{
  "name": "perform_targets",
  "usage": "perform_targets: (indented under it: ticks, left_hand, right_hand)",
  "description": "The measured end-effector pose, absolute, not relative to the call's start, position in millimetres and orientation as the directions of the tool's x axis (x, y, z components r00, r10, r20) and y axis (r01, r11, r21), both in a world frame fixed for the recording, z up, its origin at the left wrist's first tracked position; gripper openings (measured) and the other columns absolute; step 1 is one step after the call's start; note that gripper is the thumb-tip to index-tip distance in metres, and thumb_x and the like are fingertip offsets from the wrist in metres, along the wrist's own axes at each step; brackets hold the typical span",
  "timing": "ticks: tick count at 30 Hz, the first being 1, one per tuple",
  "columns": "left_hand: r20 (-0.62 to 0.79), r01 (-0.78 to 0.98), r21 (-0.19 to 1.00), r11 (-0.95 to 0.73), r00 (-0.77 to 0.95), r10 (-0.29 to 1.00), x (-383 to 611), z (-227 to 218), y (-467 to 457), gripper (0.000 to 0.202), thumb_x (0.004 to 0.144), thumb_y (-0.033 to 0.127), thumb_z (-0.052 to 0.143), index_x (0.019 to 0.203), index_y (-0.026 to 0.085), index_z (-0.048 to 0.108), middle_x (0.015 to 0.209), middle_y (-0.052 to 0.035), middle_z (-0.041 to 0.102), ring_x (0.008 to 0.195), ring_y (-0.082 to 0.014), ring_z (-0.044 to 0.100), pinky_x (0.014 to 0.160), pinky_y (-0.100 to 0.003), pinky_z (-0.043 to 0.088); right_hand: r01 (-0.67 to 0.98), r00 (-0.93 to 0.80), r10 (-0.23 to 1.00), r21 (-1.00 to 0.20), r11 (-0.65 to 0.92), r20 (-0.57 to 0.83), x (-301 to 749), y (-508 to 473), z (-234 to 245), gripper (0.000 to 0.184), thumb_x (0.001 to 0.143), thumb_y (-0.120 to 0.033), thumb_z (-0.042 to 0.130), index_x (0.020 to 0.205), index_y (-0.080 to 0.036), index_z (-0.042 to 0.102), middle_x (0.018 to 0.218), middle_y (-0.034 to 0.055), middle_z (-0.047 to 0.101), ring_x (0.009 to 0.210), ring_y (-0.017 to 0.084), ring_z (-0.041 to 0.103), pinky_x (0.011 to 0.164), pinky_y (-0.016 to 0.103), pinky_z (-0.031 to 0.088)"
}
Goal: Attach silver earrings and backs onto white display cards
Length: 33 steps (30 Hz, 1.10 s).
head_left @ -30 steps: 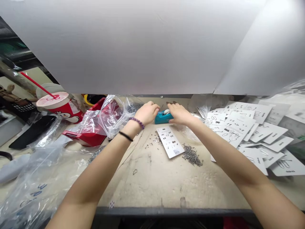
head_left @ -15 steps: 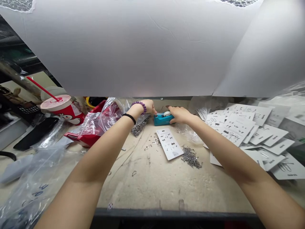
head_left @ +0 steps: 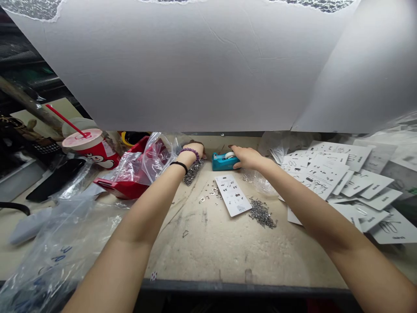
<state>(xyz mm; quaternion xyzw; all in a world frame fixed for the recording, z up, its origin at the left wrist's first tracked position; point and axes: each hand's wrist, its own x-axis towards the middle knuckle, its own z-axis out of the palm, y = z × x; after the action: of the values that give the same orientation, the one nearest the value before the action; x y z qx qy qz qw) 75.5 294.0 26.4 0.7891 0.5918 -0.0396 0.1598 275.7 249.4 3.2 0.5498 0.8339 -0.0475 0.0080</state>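
Observation:
My right hand [head_left: 245, 157] grips the right end of a teal tape dispenser [head_left: 224, 161], its fingers around the side by the white tape roll [head_left: 230, 154]. Left of the dispenser and apart from it is my left hand [head_left: 196, 149], over a clear bag of small metal parts [head_left: 193, 172]. Its fingers are mostly turned away, and whether they hold anything is hidden. A white printed card [head_left: 233, 195] lies in front of the dispenser, with small metal pieces [head_left: 213, 192] scattered at its left and a pile of tiny metal parts [head_left: 262, 213] at its right.
Overlapping white cards with metal hooks [head_left: 329, 174] cover the right side. To the left are a red bin [head_left: 122, 189] with plastic bags, a red cup with a straw [head_left: 94, 150], a black phone [head_left: 55, 179] and a large clear bag [head_left: 74, 243]. A white panel [head_left: 195, 69] hangs overhead.
My left hand has moved left, away from the dispenser's front end to above the bag of metal parts. My right hand has stayed at the dispenser. The view has shifted slightly.

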Motion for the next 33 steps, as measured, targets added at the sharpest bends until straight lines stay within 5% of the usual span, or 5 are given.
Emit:
perform_targets:
  ticks: [7, 9, 13, 17, 33]
  left_hand:
    - [0.011, 0.856, 0.381, -0.350, 0.375, 0.927, 88, 54, 260, 0.032, 0.082, 0.033, 0.044, 0.098, 0.016, 0.064, 0.108, -0.0086, 0.063, 0.101, -0.0206, 0.054, 0.089, -0.028, 0.039]
    - [0.039, 0.654, 0.660, -0.371, 0.462, 0.886, 92, 59, 242, 0.033, 0.084, 0.033, 0.040, 0.099, 0.015, 0.063, 0.109, -0.0069, 0.062, 0.100, -0.0174, 0.054, 0.087, -0.027, 0.041]
    - [0.063, 0.057, 0.992, -0.113, 0.548, 0.834, 96, 46, 205, 0.032, 0.084, 0.037, 0.044, 0.104, 0.018, 0.060, 0.118, -0.0080, 0.057, 0.108, -0.0199, 0.050, 0.090, -0.035, 0.039]
    - [0.001, -0.109, 0.991, 0.082, 0.607, 0.795, 102, 21, 181, 0.030, 0.085, 0.037, 0.044, 0.105, 0.024, 0.061, 0.127, -0.0052, 0.051, 0.119, -0.0222, 0.041, 0.098, -0.041, 0.030]
    - [-0.160, -0.220, 0.901, 0.374, 0.633, 0.758, 120, 4, 160, 0.032, 0.086, 0.032, 0.037, 0.109, 0.025, 0.058, 0.131, -0.0019, 0.047, 0.125, -0.0196, 0.034, 0.098, -0.038, 0.032]
  right_hand:
    - [0.926, -0.371, 0.929, -0.074, 0.370, -0.003, 269, 240, 9, 0.067, 0.064, -0.017, 0.071, 0.123, -0.006, 0.041, 0.114, 0.0215, 0.054, 0.110, 0.038, 0.046, 0.086, 0.048, 0.037]
    - [0.916, -0.376, 0.924, -0.121, 0.382, 0.069, 269, 226, 13, 0.068, 0.067, -0.023, 0.069, 0.126, -0.009, 0.039, 0.127, 0.0195, 0.045, 0.123, 0.037, 0.030, 0.095, 0.050, 0.030]
    - [0.649, -0.292, 0.934, -0.675, 0.352, 0.207, 271, 186, 15, 0.037, 0.082, -0.038, 0.051, 0.114, -0.019, 0.051, 0.119, 0.0108, 0.053, 0.114, 0.027, 0.045, 0.090, 0.042, 0.038]
    - [0.243, -0.163, 0.977, -0.954, 0.175, 0.137, 272, 156, 7, 0.021, 0.081, -0.036, 0.051, 0.086, -0.019, 0.060, 0.088, 0.0054, 0.063, 0.084, 0.018, 0.058, 0.077, 0.034, 0.045]
    - [-0.169, 0.033, 0.998, -0.984, 0.056, 0.051, 268, 135, -21, 0.020, 0.076, -0.033, 0.060, 0.089, -0.019, 0.060, 0.083, 0.0009, 0.061, 0.078, 0.013, 0.055, 0.069, 0.026, 0.045]
